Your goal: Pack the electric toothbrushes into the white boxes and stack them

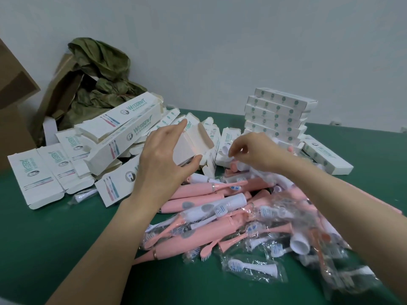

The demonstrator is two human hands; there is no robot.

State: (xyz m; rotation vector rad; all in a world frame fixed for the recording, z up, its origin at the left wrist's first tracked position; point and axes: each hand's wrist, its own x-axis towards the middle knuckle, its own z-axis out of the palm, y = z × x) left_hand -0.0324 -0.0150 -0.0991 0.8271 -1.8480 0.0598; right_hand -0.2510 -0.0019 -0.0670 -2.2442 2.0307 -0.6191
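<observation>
My left hand (163, 155) grips an open white box (193, 139) above the table, its open end with flaps turned toward my right hand. My right hand (255, 150) hovers just right of the box with fingers curled in a pinch; whether it holds anything I cannot tell. Below both hands lies a heap of pink and white electric toothbrushes (211, 208), with brush heads in clear plastic bags (253, 266). A stack of closed white boxes (277, 115) stands at the back right.
Several empty white boxes (105, 139) lie in a loose pile at the left on the green table (66, 238). One closed box (328, 157) lies right of the stack. Brown cartons (13, 102) and crumpled green paper (103, 80) stand at the back left against the wall.
</observation>
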